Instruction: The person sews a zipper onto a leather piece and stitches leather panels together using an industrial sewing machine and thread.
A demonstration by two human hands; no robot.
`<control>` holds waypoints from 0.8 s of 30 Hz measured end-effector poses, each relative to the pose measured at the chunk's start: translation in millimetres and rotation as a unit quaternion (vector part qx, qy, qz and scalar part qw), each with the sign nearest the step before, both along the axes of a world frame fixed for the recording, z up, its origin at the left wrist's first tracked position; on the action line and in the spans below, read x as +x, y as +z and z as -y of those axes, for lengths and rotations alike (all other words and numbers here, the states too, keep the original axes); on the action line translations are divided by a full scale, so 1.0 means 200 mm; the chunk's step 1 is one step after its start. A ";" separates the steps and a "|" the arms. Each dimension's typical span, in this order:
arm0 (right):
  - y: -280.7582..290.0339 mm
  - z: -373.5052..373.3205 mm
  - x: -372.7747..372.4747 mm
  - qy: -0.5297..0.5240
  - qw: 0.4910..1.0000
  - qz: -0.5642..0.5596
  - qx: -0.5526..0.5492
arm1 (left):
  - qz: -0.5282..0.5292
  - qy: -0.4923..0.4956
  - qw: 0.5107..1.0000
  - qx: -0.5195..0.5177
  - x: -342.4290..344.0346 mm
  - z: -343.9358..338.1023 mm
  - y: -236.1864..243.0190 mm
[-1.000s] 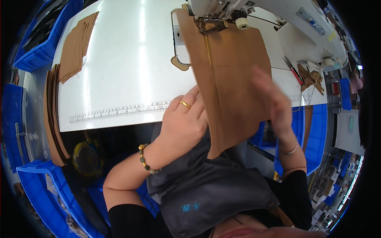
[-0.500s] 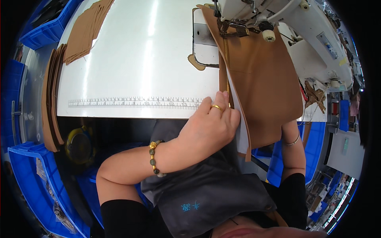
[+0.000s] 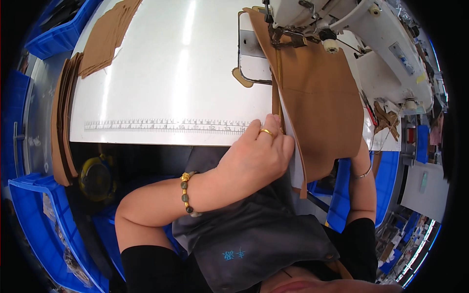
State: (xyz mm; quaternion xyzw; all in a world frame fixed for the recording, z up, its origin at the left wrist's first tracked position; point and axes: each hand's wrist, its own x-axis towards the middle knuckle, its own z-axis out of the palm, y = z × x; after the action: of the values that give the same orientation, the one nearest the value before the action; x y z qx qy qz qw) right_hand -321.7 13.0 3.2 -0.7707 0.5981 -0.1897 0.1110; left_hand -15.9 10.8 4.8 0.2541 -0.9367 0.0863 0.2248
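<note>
A large brown panel (image 3: 320, 112), fabric or leather-like with a pale backing, runs from under the sewing machine's presser foot (image 3: 288, 38) over the table's near edge. Along its left side lies a gold-toothed zipper (image 3: 280, 68) on brown tape. My left hand (image 3: 264, 146), with a ring, is closed on the zipper strip at the panel's left edge, thumb and fingers pinched together. At the panel's right side, the back of my right hand (image 3: 360, 152) shows only near the wrist. Its fingers are hidden by the panel.
The white sewing machine (image 3: 391, 58) stands over the upper right of the white table (image 3: 146, 93), which has a printed ruler. Brown cut pieces (image 3: 105, 44) lie at the far left, and more (image 3: 66, 122) hang over the left edge. Blue bins (image 3: 53, 229) stand on both sides.
The panel's right side has shifted left and lies flatter, with a crease across it. More of my right wrist shows beside it, a little higher. My left hand keeps nearly the same place.
</note>
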 end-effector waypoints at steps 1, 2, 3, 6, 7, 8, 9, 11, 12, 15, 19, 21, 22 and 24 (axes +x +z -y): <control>0.00 0.00 0.00 0.001 1.000 -0.008 -0.003 | 0.001 -0.005 1.000 0.006 0.00 0.00 0.00; 0.00 0.00 -0.01 0.001 1.000 -0.014 -0.005 | -0.004 -0.004 1.000 0.006 0.00 0.00 0.00; 0.00 0.00 -0.02 0.000 1.000 -0.020 -0.009 | 0.000 -0.003 1.000 -0.003 0.00 0.00 0.00; 0.02 0.02 -0.06 -0.004 0.999 -0.043 -0.018 | 0.009 0.001 1.000 -0.006 0.00 -0.01 0.00; 0.05 0.03 -0.07 0.031 0.998 -0.046 -0.034 | 0.022 0.001 1.000 -0.001 0.00 -0.02 0.00; 0.08 0.04 -0.09 -0.019 0.997 -0.062 -0.032 | 0.016 0.000 1.000 -0.002 0.01 -0.03 0.00; 0.13 0.05 -0.09 -0.037 0.996 -0.073 -0.041 | 0.024 -0.001 1.000 0.004 0.02 -0.04 0.00; 0.22 0.04 -0.06 -0.123 0.986 0.013 -0.108 | 0.034 -0.011 0.999 0.010 0.03 -0.06 0.00; 0.26 0.03 -0.02 -0.249 0.950 0.105 -0.157 | 0.050 -0.011 0.999 0.017 0.04 -0.07 0.00; 0.28 -0.09 0.20 -0.042 0.984 0.066 -0.158 | 0.072 -0.031 0.996 0.042 0.06 -0.09 -0.01; 0.10 -0.22 0.48 0.139 0.989 -0.048 -0.032 | 0.008 -0.069 0.990 0.126 0.12 -0.10 -0.03; 0.04 -0.25 0.51 0.121 0.989 -0.042 -0.068 | 0.023 -0.066 0.991 0.116 0.15 -0.09 -0.03; 0.03 -0.26 0.52 0.118 0.989 -0.052 -0.077 | 0.008 -0.062 0.990 0.129 0.17 -0.08 -0.02; 0.01 -0.26 0.52 0.118 0.988 -0.053 -0.088 | 0.000 -0.067 0.988 0.141 0.21 -0.03 0.01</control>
State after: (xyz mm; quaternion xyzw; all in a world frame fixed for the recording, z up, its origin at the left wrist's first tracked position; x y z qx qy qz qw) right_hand -217.3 64.5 5.9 -0.8515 0.4892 -0.1860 0.0322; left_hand 25.3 17.1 6.6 0.2202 -0.9544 -0.0618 0.1917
